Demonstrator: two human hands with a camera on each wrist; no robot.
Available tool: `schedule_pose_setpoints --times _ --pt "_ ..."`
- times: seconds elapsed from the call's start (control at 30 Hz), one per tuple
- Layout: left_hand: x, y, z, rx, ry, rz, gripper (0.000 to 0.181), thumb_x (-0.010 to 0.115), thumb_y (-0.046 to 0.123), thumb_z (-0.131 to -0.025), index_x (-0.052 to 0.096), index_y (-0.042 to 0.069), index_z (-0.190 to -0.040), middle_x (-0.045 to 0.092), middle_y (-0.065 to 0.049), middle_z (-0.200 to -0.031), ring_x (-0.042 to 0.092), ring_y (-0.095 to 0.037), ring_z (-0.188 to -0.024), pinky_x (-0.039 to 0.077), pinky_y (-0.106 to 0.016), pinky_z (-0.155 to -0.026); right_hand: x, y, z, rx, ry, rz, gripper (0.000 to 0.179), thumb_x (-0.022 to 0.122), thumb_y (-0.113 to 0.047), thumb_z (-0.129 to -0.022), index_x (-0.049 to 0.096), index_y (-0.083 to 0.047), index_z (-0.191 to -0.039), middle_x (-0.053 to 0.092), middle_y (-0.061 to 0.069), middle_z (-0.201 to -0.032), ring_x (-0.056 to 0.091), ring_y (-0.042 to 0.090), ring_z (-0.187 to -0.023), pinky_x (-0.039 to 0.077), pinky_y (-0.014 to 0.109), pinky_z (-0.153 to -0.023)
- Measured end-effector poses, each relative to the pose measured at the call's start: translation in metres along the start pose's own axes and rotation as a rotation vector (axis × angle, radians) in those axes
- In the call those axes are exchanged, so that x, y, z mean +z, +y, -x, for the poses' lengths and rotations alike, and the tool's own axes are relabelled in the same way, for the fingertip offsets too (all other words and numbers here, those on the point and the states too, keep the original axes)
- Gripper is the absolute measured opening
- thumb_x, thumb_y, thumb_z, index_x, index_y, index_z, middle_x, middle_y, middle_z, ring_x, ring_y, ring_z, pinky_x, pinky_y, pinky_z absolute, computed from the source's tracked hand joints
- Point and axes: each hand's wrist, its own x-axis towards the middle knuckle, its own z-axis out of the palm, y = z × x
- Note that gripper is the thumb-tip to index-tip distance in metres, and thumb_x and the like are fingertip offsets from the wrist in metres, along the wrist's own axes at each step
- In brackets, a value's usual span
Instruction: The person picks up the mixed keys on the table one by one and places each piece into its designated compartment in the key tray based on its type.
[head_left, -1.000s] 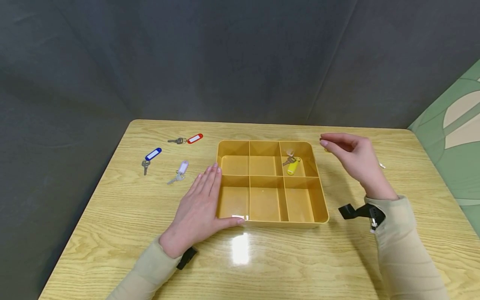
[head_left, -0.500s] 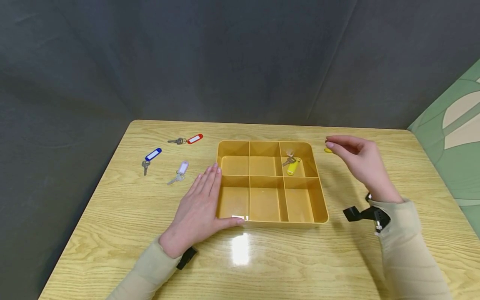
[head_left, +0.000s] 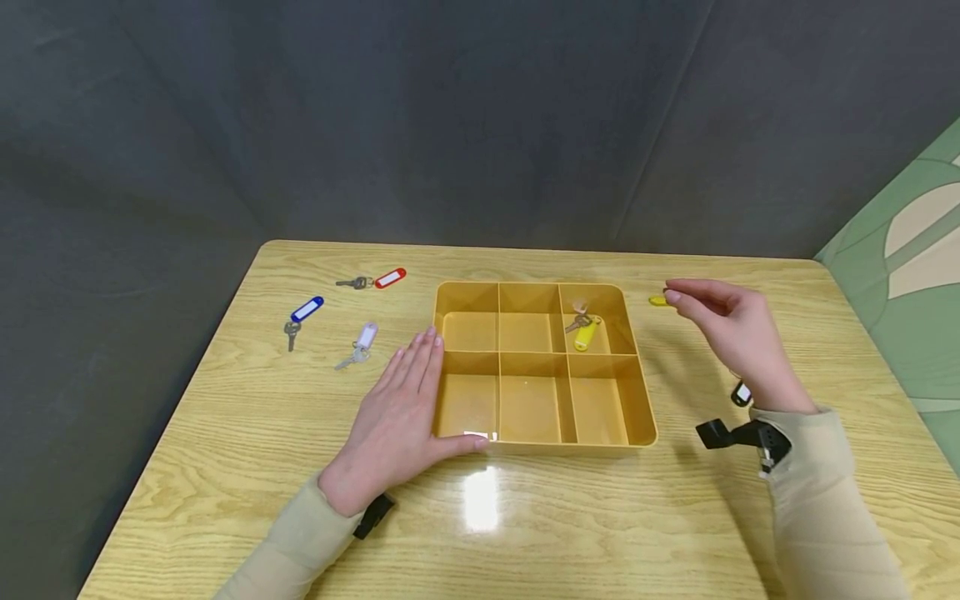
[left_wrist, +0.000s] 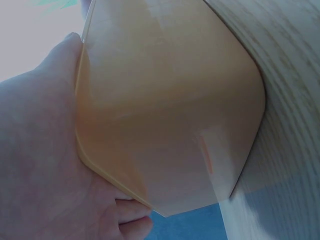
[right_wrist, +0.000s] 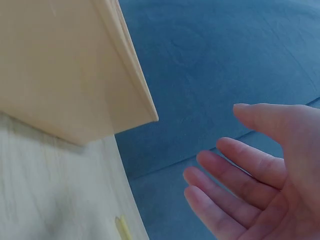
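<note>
My left hand (head_left: 397,417) rests with straight fingers along the left rim of a yellow six-compartment tray (head_left: 531,352), its thumb on the front rim. In the left wrist view the palm lies against the tray's edge. My right hand (head_left: 731,333) hovers to the right of the tray, holding nothing. Its thumb and fingers stand apart in the right wrist view. Close by its fingertips lies a yellow key tag (head_left: 658,301) on the table. Inside the back right compartment are a key (head_left: 577,322) and a yellow key tag (head_left: 587,333).
Left of the tray lie keys with a red tag (head_left: 390,277), a blue tag (head_left: 307,309) and a pale lilac tag (head_left: 367,336). A black tag (head_left: 742,393) shows partly beside my right wrist. A dark cloth partition (head_left: 480,125) stands behind the table.
My right hand has moved to the right and slightly nearer, uncovering more of the yellow key tag and the black tag. The left hand and tray stay put.
</note>
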Motion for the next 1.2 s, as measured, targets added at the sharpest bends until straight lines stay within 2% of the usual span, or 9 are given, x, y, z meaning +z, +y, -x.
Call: schedule_pose_setpoints --times 0.17,0.43,0.57,0.93,1.2 --pt "0.0 0.0 -0.001 0.001 -0.001 0.002 0.13 0.038 0.093 -0.08 0.008 -0.004 -0.16 0.002 -0.017 -0.168 0.003 -0.028 -0.154 0.005 -0.038 -0.124 -0.005 0.009 0.001 0.025 -0.001 0.029 0.052 0.066 -0.05 -0.097 0.069 -0.012 -0.133 0.069 -0.01 -0.118 0.061 0.003 -0.1 0.046 0.008 -0.081" --pt "-0.001 -0.001 -0.002 0.007 -0.004 -0.008 0.129 0.037 0.093 -0.081 0.007 -0.004 -0.16 0.003 -0.018 -0.168 0.005 -0.03 -0.154 0.004 -0.038 -0.124 -0.009 0.018 0.003 0.058 0.007 0.019 0.051 0.066 -0.048 -0.097 0.069 -0.013 -0.135 0.068 -0.022 -0.11 0.061 0.003 -0.099 0.046 0.012 -0.074" --pt "0.0 -0.001 -0.002 0.01 0.004 -0.009 0.129 0.036 0.093 -0.081 0.007 -0.004 -0.16 0.004 -0.018 -0.168 0.008 -0.031 -0.154 0.006 -0.039 -0.124 -0.01 0.02 0.005 0.062 0.008 0.026 0.051 0.066 -0.048 -0.098 0.069 -0.012 -0.134 0.068 -0.022 -0.109 0.06 0.003 -0.099 0.045 0.012 -0.075" --pt "0.0 -0.001 -0.002 0.004 0.003 0.002 0.13 0.037 0.093 -0.08 0.008 -0.003 -0.161 0.005 -0.018 -0.169 0.006 -0.03 -0.154 0.006 -0.039 -0.124 -0.012 0.031 0.007 0.061 0.016 0.009 0.052 0.067 -0.045 -0.098 0.068 -0.008 -0.134 0.066 -0.025 -0.109 0.06 -0.002 -0.099 0.048 0.01 -0.074" --pt "0.0 -0.001 -0.001 0.0 -0.009 0.006 0.13 0.038 0.093 -0.08 0.007 -0.003 -0.161 0.003 -0.018 -0.169 0.005 -0.03 -0.154 0.004 -0.038 -0.124 -0.014 0.036 0.008 0.095 0.018 -0.019 0.056 0.069 -0.046 -0.096 0.066 -0.007 -0.136 0.067 -0.028 -0.107 0.06 -0.003 -0.1 0.046 0.01 -0.076"
